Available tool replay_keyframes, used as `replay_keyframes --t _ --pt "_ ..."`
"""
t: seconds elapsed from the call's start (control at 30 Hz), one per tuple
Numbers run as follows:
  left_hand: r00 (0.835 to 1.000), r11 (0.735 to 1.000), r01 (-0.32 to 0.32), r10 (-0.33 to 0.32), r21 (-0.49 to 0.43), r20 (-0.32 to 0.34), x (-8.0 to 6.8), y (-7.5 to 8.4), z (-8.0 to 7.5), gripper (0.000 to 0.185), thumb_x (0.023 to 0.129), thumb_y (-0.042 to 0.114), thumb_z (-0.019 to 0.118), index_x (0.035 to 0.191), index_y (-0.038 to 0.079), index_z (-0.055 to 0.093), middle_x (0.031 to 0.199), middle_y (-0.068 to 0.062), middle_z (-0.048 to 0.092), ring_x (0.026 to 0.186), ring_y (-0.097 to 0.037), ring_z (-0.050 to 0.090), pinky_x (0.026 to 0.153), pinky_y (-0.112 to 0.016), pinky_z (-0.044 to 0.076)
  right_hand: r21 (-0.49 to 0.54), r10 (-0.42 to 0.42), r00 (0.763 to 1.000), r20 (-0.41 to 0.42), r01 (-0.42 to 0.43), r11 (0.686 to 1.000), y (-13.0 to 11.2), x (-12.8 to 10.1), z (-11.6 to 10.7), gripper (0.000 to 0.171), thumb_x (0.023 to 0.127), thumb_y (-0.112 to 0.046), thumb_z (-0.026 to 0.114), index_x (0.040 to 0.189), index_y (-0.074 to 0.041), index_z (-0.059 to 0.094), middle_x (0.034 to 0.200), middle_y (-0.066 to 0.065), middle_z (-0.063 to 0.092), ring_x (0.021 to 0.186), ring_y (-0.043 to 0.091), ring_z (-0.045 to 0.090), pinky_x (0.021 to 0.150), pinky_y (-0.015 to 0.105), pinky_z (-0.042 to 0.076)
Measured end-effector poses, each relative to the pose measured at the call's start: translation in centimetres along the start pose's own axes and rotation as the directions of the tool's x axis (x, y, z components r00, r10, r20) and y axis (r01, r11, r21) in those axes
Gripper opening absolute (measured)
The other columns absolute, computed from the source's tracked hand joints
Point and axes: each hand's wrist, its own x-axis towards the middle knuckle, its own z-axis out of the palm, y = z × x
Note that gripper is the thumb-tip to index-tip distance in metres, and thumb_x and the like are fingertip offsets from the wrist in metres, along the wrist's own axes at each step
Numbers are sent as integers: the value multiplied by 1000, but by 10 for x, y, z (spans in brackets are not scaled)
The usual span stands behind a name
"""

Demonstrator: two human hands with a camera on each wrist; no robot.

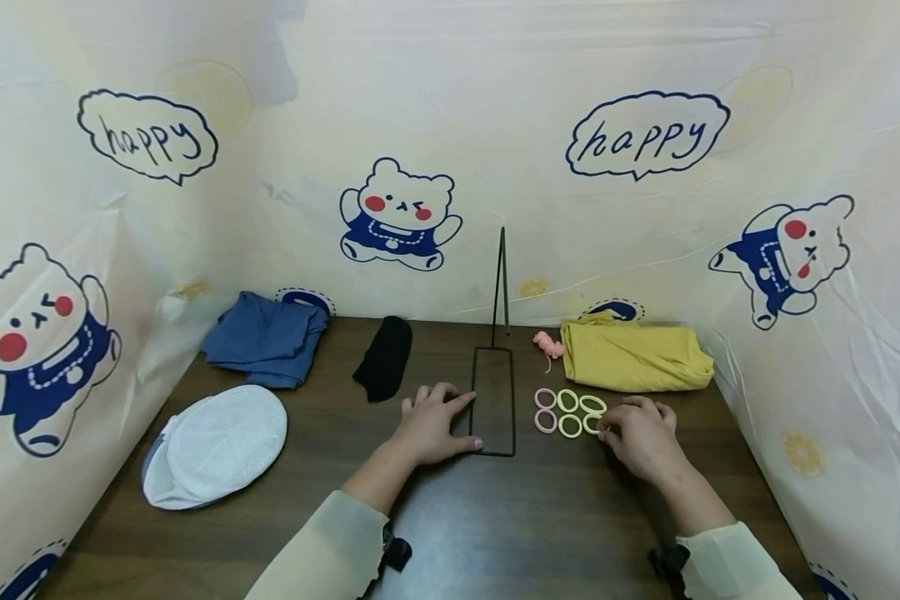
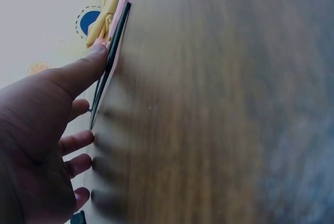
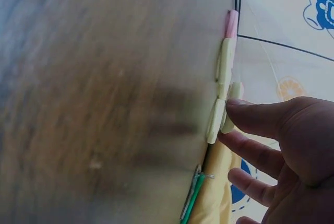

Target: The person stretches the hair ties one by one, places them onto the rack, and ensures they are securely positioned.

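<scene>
"What are we doing?"
"Picking up a green ring (image 3: 228, 120), it seems. Our right hand (image 1: 640, 437) pinches it on the worktop (image 1: 510, 525), right of the black wire stand (image 1: 513, 400). Our left hand (image 1: 433, 423) is spread, touching the stand."
"What might we need now?"
"Maybe a soft lift and a steady stand."
"Anything in our way?"
"Other rings (image 1: 560, 428) lie between. Pink yarn (image 1: 547, 343) and yellow cloth (image 1: 637, 358) sit farther back."
</scene>
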Motion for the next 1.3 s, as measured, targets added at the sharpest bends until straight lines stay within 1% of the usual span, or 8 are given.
replay_keyframes --t 0.13,0.4,0.63,0.87,0.97,1.03,1.13,1.3 --pt "1000 1000 4 -4 3 0 0 1 0 85 86 68 74 158 32 47 153 -3 43 130 -32 39 92 -52 30 17 -37 997 -71 39 999 -4 -1 -3 13 86 -14 85 83 -22 76 94 -4 75 124 40 52 101 71 21" --pt "1000 1000 6 -6 -8 13 -1 3 -2 83 86 68 74 157 34 49 154 -4 42 132 -33 37 95 -55 29 59 -119 974 -194 133 989 -17 -1 -7 12 84 -10 86 90 -17 78 95 -2 77 120 36 56 103 66 23" --pt "999 1000 7 -7 -8 31 -2 3 -4 84 85 70 73 157 34 48 156 -5 40 134 -35 36 97 -56 29 60 -190 938 -289 216 975 -37 1 -16 17 81 -6 87 91 -17 78 94 -2 77 115 35 59 100 65 26" --pt "999 1000 10 -10 2 44 -3 4 -6 86 84 70 74 157 33 48 158 -6 38 136 -36 35 99 -57 29 63 -253 904 -346 292 954 -59 5 -30 19 79 -5 88 91 -17 78 92 -2 77 113 33 61 100 64 28" --pt "999 1000 16 -16 9 50 -2 4 -7 86 84 71 74 157 34 47 158 -6 37 136 -35 35 99 -57 29 67 -286 886 -366 331 941 -69 7 -37 20 79 -4 88 91 -15 78 92 0 77 109 33 64 99 63 34" --pt "998 1000 21 -22 12 55 -2 5 -7 87 84 71 73 158 34 47 159 -6 36 136 -36 34 99 -58 29 69 -307 877 -369 356 932 -77 8 -43 19 81 -3 87 92 -14 78 93 0 77 106 31 66 98 58 41" --pt "997 999 34 -35 16 75 -2 5 -6 88 85 71 72 159 35 44 161 -5 33 138 -38 32 102 -61 27 71 -333 869 -366 383 921 -87 10 -52 17 83 -4 86 95 -13 78 95 0 76 100 26 68 90 49 51" --pt "992 998 59 -63 37 110 -1 5 -5 88 86 72 69 161 38 37 164 -4 28 143 -40 28 107 -64 24 62 -379 839 -391 435 898 -103 13 -67 16 85 -5 85 97 -13 77 98 0 75 96 20 68 81 42 56"
